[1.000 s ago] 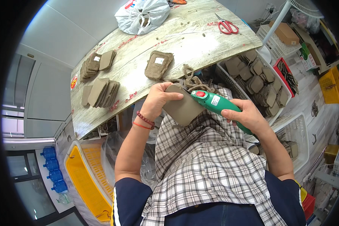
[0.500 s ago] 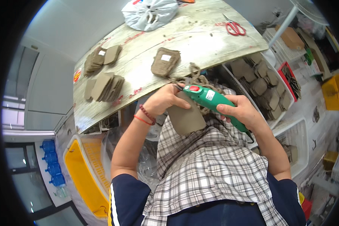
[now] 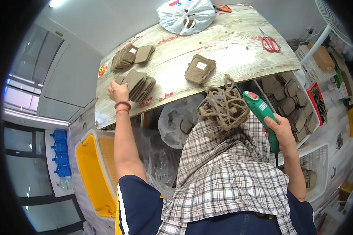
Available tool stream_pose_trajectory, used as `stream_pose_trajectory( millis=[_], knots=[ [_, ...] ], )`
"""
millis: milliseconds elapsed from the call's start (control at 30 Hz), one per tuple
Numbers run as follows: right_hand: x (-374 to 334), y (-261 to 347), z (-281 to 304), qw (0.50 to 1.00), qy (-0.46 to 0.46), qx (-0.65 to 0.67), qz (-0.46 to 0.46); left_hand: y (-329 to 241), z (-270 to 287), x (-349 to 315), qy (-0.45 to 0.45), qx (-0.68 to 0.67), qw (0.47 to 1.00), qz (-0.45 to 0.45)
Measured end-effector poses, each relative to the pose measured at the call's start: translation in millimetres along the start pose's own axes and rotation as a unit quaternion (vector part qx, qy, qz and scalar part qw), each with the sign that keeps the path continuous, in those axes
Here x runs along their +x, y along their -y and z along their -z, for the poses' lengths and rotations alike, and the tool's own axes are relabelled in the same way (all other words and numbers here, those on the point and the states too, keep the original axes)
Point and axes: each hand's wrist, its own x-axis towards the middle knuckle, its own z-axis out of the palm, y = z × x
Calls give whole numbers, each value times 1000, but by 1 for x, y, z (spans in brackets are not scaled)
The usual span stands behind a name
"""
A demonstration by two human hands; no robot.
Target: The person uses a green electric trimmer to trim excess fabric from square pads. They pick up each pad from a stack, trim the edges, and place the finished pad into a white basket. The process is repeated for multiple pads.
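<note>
My left hand (image 3: 119, 91) reaches to the left part of the table. Its fingers close round a flat grey-brown pad (image 3: 119, 79) at the left end of a leaning row of pads (image 3: 136, 81); the hand partly hides it. In my right hand (image 3: 279, 129) is a pair of green electric scissors (image 3: 259, 107) with a red switch, held over my right thigh. Its tip points away from me, beside a tangle of trimmed brown strips (image 3: 223, 109) lying on my checked apron (image 3: 227, 168).
Farther back are another row of pads (image 3: 123, 57), a rough-edged pad stack (image 3: 200, 69) with a white label, red-handled scissors (image 3: 270, 44) and a white plastic bag (image 3: 186, 17). Beside the table stand a pad-filled crate (image 3: 308, 117) at right and a yellow bin (image 3: 94, 172) at left.
My left hand has moved from my lap to the pad row on the left, and the pad is gone from the scissors. My right hand has drawn the electric scissors slightly rightward. The view has shifted.
</note>
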Motion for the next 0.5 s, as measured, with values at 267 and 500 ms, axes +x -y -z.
stream_pose_trajectory(
  millis=[267,500],
  knots=[
    [-2,-10,-3,1000,-20,2,7,-161,-46,-133,92,-158,915,-360],
    [-10,-10,0,1000,-14,-8,-11,-187,-65,-153,268,-94,910,-303]
  ],
)
